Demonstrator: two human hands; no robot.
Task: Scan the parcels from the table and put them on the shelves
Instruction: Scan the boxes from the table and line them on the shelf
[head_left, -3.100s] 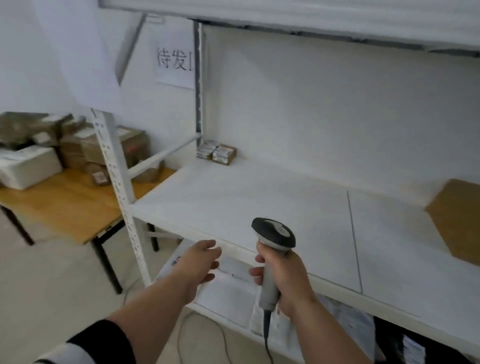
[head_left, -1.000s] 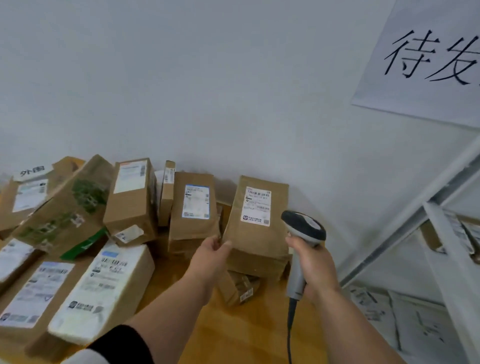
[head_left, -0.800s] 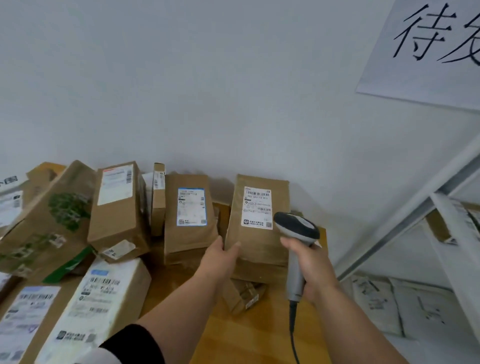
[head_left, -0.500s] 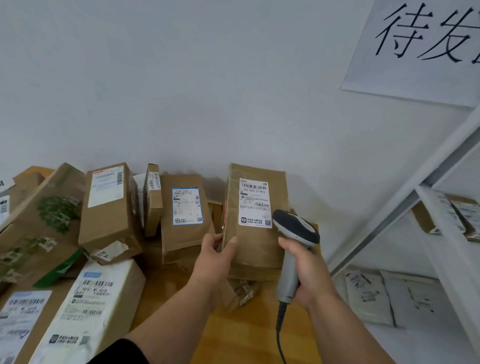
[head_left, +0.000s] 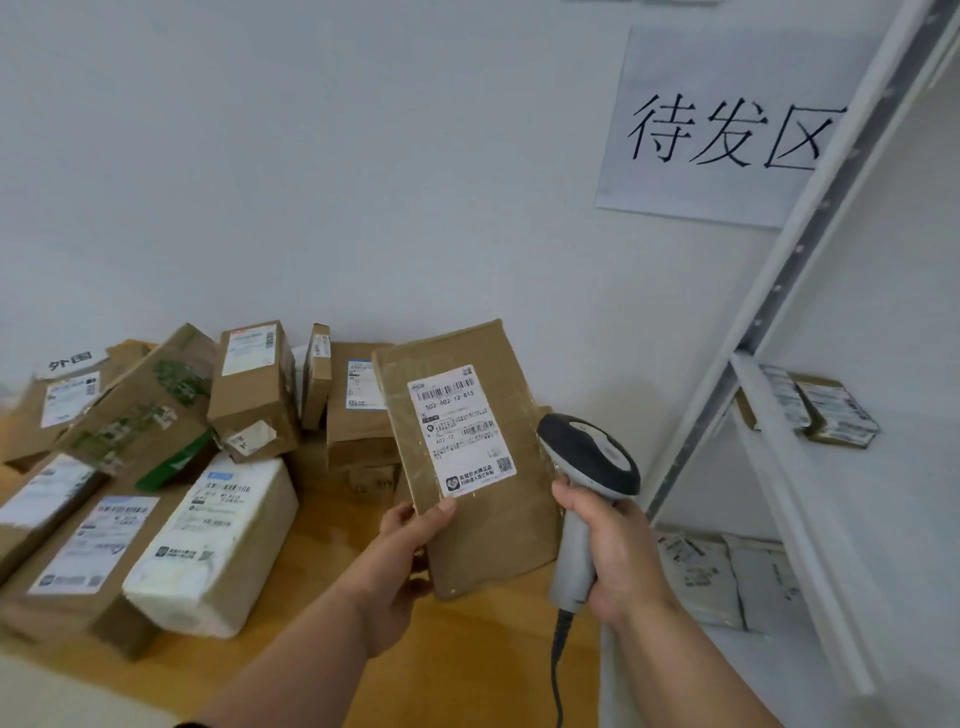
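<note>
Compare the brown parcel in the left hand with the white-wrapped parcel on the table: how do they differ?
The brown parcel is bare cardboard; the white-wrapped parcel is covered in white material. The brown parcel is lifted and tilted in the left hand; the white-wrapped parcel lies on the table. The brown parcel looks flat, the white-wrapped one thicker. Both carry printed shipping labels.

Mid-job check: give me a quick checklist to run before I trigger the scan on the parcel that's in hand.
1. Parcel held by left hand: ok, gripped at its lower left edge.
2. Label faces the camera, barcode uncovered: ok.
3. Scanner gripped in right hand: ok.
4. Scanner head aimed at the barcode: cannot tell; it sits beside the parcel's right edge.
5. Parcel lifted off the table: ok.
6. Shelf has room: ok, bare surface shows.
</note>
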